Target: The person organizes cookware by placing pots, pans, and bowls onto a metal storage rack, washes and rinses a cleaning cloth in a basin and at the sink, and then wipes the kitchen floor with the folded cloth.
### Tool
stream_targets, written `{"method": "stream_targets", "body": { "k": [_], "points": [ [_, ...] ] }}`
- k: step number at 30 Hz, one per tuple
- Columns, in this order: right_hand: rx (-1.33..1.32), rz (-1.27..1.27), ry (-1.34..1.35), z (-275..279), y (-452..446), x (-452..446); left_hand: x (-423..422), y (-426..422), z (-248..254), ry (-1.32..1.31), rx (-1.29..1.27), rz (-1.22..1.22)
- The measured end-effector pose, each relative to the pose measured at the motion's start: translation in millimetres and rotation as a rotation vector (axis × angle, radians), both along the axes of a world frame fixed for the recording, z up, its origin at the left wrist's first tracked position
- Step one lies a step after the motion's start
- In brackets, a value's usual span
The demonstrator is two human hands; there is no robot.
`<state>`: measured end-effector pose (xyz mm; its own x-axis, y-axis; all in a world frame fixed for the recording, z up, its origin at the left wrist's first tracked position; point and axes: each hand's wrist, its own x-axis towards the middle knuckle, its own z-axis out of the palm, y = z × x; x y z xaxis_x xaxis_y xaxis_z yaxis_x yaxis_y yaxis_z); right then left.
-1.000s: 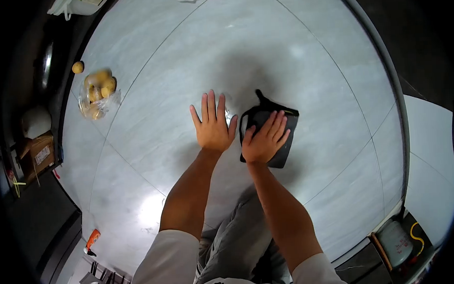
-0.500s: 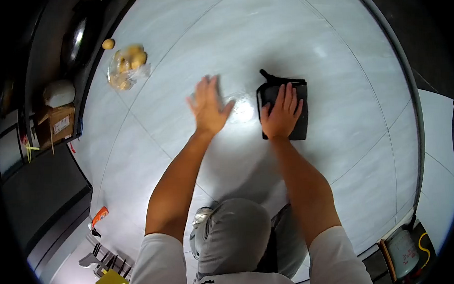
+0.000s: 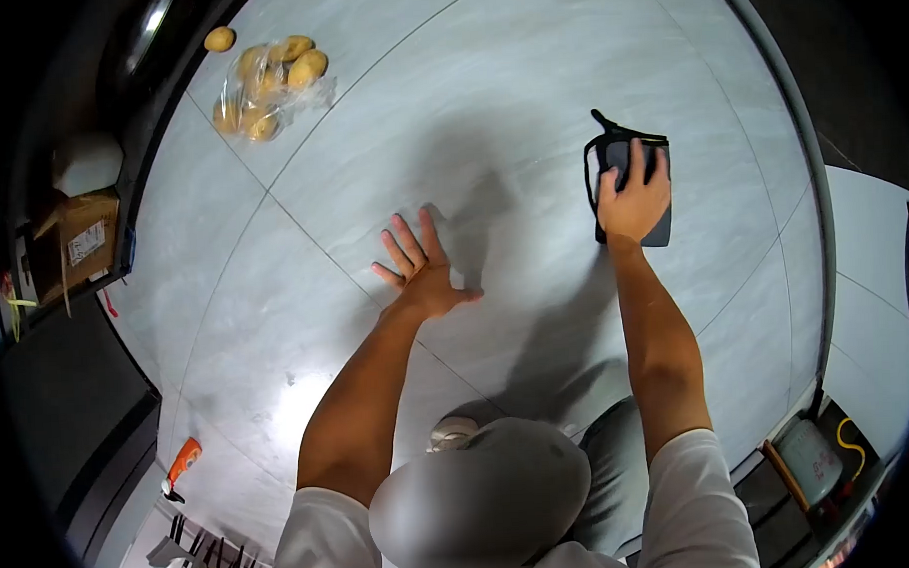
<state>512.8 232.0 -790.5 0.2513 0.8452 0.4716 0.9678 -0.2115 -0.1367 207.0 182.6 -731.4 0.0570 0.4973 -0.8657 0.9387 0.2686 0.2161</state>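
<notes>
My left hand [image 3: 424,282] hovers palm-down over the grey tiled floor [image 3: 369,117], fingers spread and nothing in them. My right hand [image 3: 634,203] rests on a flat, dark grey rectangular item [image 3: 653,234] like a pouch or case. Its fingers are apart and press on the upper face. A black strap [image 3: 609,123] sticks out from the item's far edge, and a pale strip shows along its left side. What the item contains is hidden.
Several potatoes [image 3: 307,67] lie in a clear plastic bag at the far left, with a single potato [image 3: 220,39] beside it. An orange bottle [image 3: 185,460] is near the left edge. Dark shelving with a cardboard box [image 3: 88,242] lines the left; a grey gas cylinder [image 3: 806,457] stands lower right.
My right hand has slid right across the floor together with the dark item. My left hand has drawn back towards me and its fingers have spread wider. The view has shifted slightly.
</notes>
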Motion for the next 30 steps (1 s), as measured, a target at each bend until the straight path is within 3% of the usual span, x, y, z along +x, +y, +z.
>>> {"method": "stream_targets", "body": {
  "k": [3,6,11,16,18,20,21,24,25,26,27,28,30],
  "points": [
    [0.066,-0.385,0.135,-10.5,-6.6,-14.3,-1.1,-1.9,-3.1,0.025,0.022,-0.011],
    [-0.070,-0.228,-0.058,-21.8,-30.1,-25.8,-2.8,-4.8,-5.6,0.052,0.056,-0.027],
    [-0.148,0.169,0.101,-14.8,-100.9,-91.5,-2.6,-13.9,-14.8,0.062,0.153,0.020],
    [-0.342,0.478,0.270,1.2,-184.0,-171.7,-9.4,-67.3,-38.1,-0.128,0.632,0.144],
    [-0.364,0.575,0.344,5.1,-207.6,-187.0,-13.2,-101.8,-25.3,-0.126,0.865,-0.033],
    [-0.547,0.755,0.246,0.8,-222.1,-190.0,-30.3,-131.7,-7.4,-0.244,0.971,-0.491],
    [-0.638,0.848,0.191,5.5,-228.4,-191.0,-34.8,-146.3,-3.0,-0.263,0.846,-0.634],
    [-0.804,0.935,0.135,34.2,-252.9,-194.3,-39.6,-185.0,20.9,-0.206,0.480,-0.579],
    [-0.946,0.906,0.117,41.5,-260.9,-198.8,-40.6,-198.3,12.4,-0.208,0.520,-0.502],
    [-0.762,0.717,0.229,30.1,-277.1,-207.2,-39.0,-205.0,5.1,-0.211,0.561,-0.427],
    [-0.580,0.528,0.338,3.6,-298.4,-218.1,-29.4,-205.5,27.8,-0.136,0.434,-0.296],
    [-0.401,0.340,0.440,-9.2,-307.4,-225.3,-33.2,-204.7,28.3,-0.119,0.515,-0.364],
    [-0.625,0.409,0.402,7.1,-291.0,-229.8,-45.6,-203.5,12.9,-0.091,0.644,-0.500]
  ]
}}
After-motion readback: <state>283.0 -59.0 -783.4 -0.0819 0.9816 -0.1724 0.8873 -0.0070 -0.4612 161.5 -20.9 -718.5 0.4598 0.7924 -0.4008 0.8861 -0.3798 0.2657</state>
